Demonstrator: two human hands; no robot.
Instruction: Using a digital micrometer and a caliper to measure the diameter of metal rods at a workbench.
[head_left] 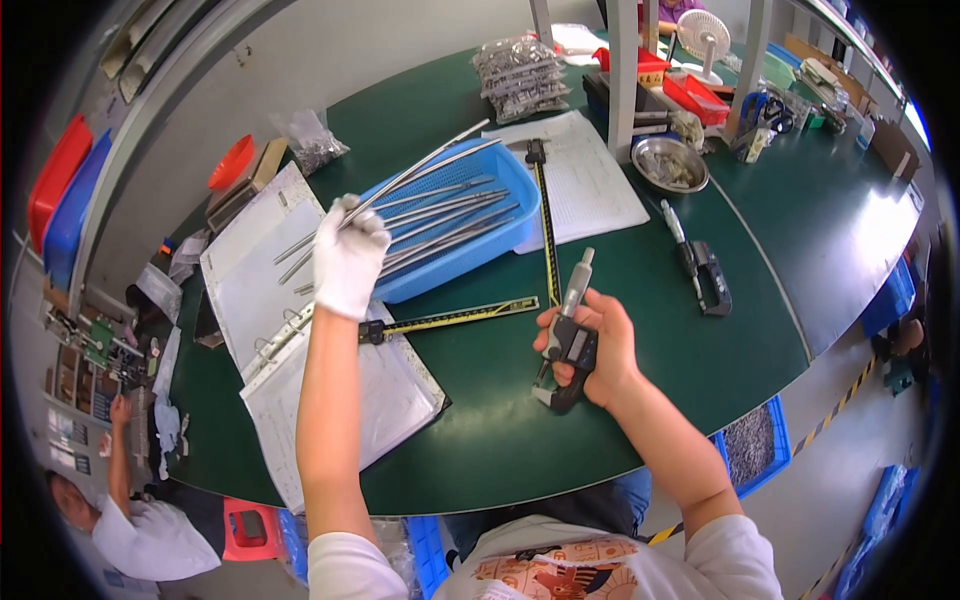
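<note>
My left hand [349, 262], in a white glove, is closed on a thin metal rod [425, 163] that slants up and to the right. Below the raised rod, a blue plastic basket [525, 192] holds several more metal rods [450, 212], some poking past its left rim. Bare and closed, my right hand [608, 345] grips a digital micrometer [574, 343], its thimble pointing up and its frame low. Between the hands lies a digital caliper [460, 316] on the green table. A second caliper [545, 215] stretches lengthwise beside the basket, partly over paper.
An open ring binder [335, 400] lies under my left forearm. Another micrometer [697, 260] rests at right, near a metal bowl [670, 165] of small parts. Bagged parts [520, 75] are stacked at the back. White shelf posts [621, 80] rise behind. A co-worker [150, 535] is at far left.
</note>
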